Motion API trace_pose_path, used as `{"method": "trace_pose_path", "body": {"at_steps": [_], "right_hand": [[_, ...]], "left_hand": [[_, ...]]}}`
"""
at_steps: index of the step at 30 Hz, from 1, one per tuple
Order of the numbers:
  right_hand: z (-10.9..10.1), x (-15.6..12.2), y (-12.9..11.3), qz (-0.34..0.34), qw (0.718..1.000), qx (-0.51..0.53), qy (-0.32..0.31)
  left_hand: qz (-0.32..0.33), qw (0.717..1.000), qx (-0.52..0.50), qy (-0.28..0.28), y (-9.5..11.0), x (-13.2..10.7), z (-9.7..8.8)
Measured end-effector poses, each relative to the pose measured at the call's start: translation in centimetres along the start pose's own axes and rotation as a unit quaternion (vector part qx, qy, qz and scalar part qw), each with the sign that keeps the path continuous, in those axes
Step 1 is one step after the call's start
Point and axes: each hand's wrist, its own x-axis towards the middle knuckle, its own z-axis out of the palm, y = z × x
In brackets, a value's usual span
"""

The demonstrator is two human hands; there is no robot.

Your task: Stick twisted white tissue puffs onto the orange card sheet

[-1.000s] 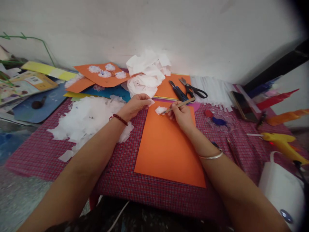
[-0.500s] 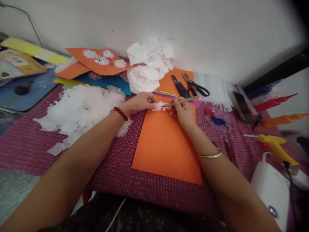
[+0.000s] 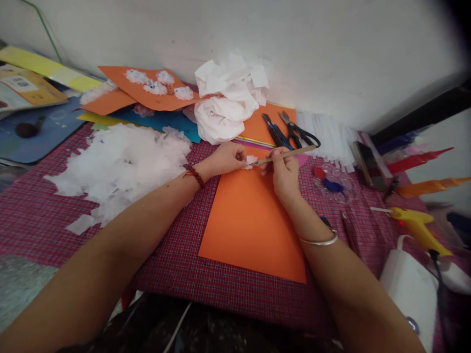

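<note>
Over the top end of an orange paper sheet (image 3: 250, 225), my two hands work close together. My left hand (image 3: 230, 158) pinches a small piece of white tissue paper (image 3: 251, 161) between thumb and fingertips. In my right hand (image 3: 285, 171) is a thin, light-coloured stick (image 3: 294, 152), gripped like a pen. Its dark tip points left and meets the tissue piece, though whether it is a brush or a pencil is too small to tell. To the left of my hands lies a heap of cut white tissue pieces (image 3: 125, 162).
Behind my hands are crumpled white paper (image 3: 224, 108), scissors (image 3: 298, 131) and a blue cutter (image 3: 275, 133). An orange sheet with white tufts (image 3: 158, 100) lies at back left. To the right are a clear palette (image 3: 334, 184), a phone (image 3: 369, 162) and a yellow glue gun (image 3: 419, 228).
The tissue piece looks more gathered at my left fingertips, where it lay flatter before. My right hand and the stick have shifted slightly right.
</note>
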Motion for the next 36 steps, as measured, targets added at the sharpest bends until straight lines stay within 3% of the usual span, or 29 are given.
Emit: {"method": "trace_pose_path", "body": {"at_steps": [7, 11, 13, 16, 18, 20, 21, 23, 25, 27, 29, 31, 36], "right_hand": [[0.3, -0.4, 0.1, -0.026, 0.997, -0.057, -0.053], [-0.1, -0.6, 0.4, -0.095, 0.980, -0.163, -0.068], [-0.1, -0.7, 0.3, -0.152, 0.956, -0.231, -0.096], [0.2, -1.1, -0.1, -0.232, 0.899, -0.344, -0.143], [0.5, -1.4, -0.4, -0.265, 0.860, -0.401, -0.168], [0.5, -1.6, -0.6, -0.276, 0.842, -0.423, -0.189], [0.5, -1.7, -0.7, -0.274, 0.846, -0.414, -0.193], [0.2, -1.6, -0.9, -0.247, 0.888, -0.351, -0.166], [-0.1, -1.3, -0.7, -0.181, 0.951, -0.235, -0.082], [-0.4, -0.7, -0.2, -0.080, 0.991, -0.103, 0.007], [-0.6, 0.0, 0.4, 0.018, 0.998, 0.000, 0.053], [-0.6, 0.5, 1.0, 0.078, 0.993, 0.060, 0.058], [-0.6, 0.9, 1.6, 0.080, 0.993, 0.084, 0.034]], "left_hand": [[-0.011, 1.000, 0.003, 0.004, 0.7, -0.2, -0.5], [-0.031, 0.999, -0.037, 0.017, 1.1, -0.4, -0.6], [-0.046, 0.996, -0.073, 0.022, 1.0, -0.5, -0.6], [-0.061, 0.990, -0.121, 0.038, 0.7, -0.4, -0.5], [-0.066, 0.986, -0.144, 0.046, 0.6, -0.3, -0.5], [-0.072, 0.984, -0.157, 0.049, 0.6, -0.3, -0.5], [-0.074, 0.983, -0.162, 0.049, 0.7, -0.4, -0.6], [-0.082, 0.981, -0.170, 0.047, 0.8, -0.5, -0.7], [-0.091, 0.978, -0.184, 0.044, 0.9, -0.5, -0.8], [-0.101, 0.971, -0.212, 0.042, 0.8, -0.5, -1.0], [-0.117, 0.961, -0.248, 0.045, 0.8, -0.3, -1.4], [-0.134, 0.952, -0.268, 0.056, 1.2, -0.3, -2.2], [-0.084, 0.956, -0.268, 0.087, 4.9, -1.4, -5.5]]}}
